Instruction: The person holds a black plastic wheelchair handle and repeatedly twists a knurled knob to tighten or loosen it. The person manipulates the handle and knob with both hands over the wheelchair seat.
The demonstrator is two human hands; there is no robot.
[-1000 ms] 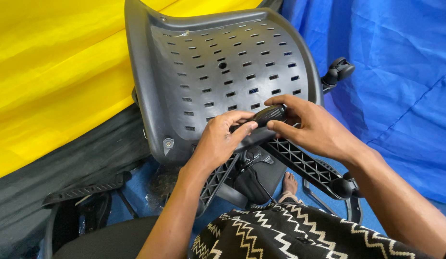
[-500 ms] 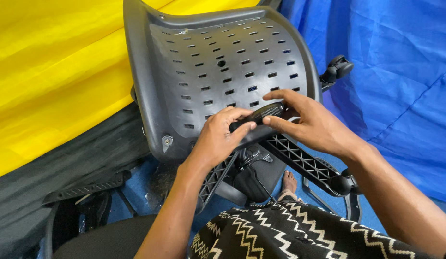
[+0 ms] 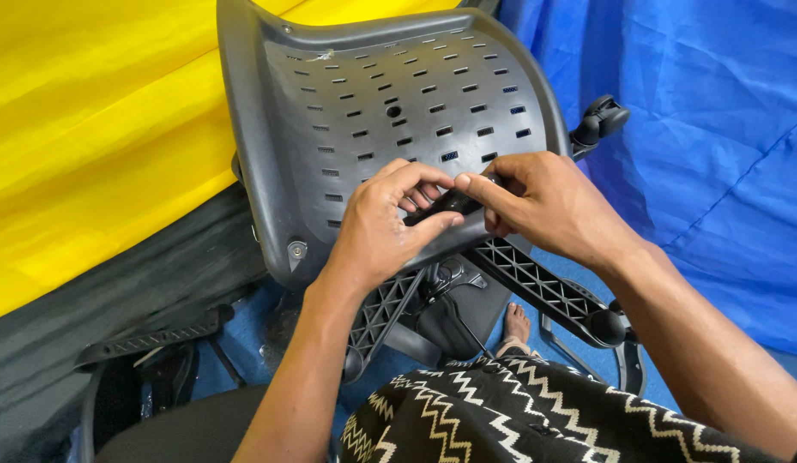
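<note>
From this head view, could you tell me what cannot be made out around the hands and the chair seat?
- Small black part: mostly hidden by the left hand and right hand; its shape is unclear.
- Grey slotted seat shell: top cut off by the frame edge.
- Chair base: partly hidden behind the forearms and patterned cloth.

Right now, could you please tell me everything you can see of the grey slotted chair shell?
The chair shell is dark grey moulded plastic, curved, with rows of small slots, a round centre hole and a screw near its lower left corner. It stands tilted against yellow fabric. The left hand and right hand grip a small black part at its lower edge, above a black ribbed base.
</note>
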